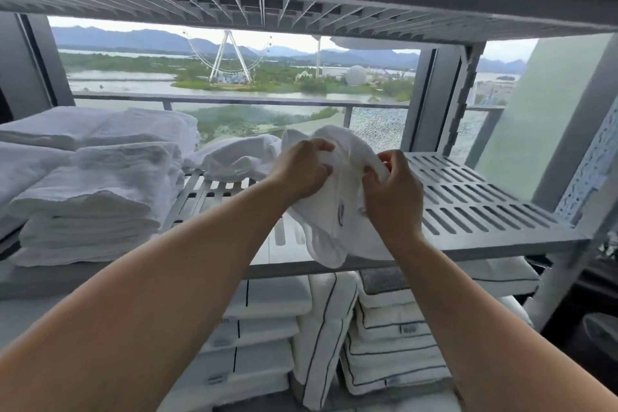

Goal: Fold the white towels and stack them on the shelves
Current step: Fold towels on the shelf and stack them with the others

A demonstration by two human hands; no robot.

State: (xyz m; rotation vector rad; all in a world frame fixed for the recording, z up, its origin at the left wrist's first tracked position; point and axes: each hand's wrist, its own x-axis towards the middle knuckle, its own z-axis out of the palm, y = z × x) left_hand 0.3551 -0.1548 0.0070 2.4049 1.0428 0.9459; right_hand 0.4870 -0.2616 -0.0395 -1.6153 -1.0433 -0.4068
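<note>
White towel [337,184], crumpled and not yet folded, bunched above the middle of the grey slatted shelf [475,204], lower end drooping over the near edge, small sewn label [341,214] facing the camera. Left hand [302,170] gripping the towel's upper left fold, fingers curled into the cloth. Right hand [393,191] pinching the right-hand edge, fingers curled likewise. Both bare forearms stretched forward from the near corners, wrists close together. Just beyond and left of the hands, a second loose towel [234,160] heaped on the shelf. At far left, stacks of folded towels [90,204] on the same level. Below, piles of white linen with dark piping [394,338]. Overhead, another slatted shelf [234,0]. Beyond the glass, a railing [234,100], water, and a Ferris wheel [230,57] against hills.
</note>
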